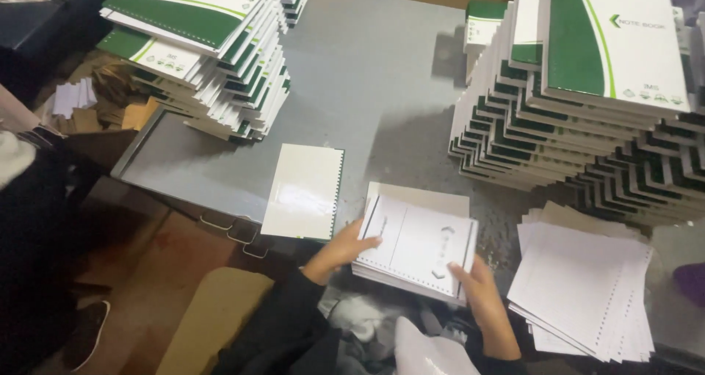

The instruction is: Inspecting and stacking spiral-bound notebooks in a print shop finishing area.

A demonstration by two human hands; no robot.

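Both my hands hold a thick stack of punched white sheets at the near edge of the grey table. My left hand grips its left edge, thumb on top. My right hand grips its near right corner. The top sheet has thin dark border lines and a row of holes along its near edge. A beige card lies under the stack. A glossy white cover with a punched right edge lies flat just left of the stack, hanging slightly over the table edge.
A leaning pile of green-and-white notebooks stands at the back left, a larger pile at the right. Loose punched white sheets lie at the near right. A person in dark clothes stands at the left. A tan seat is below.
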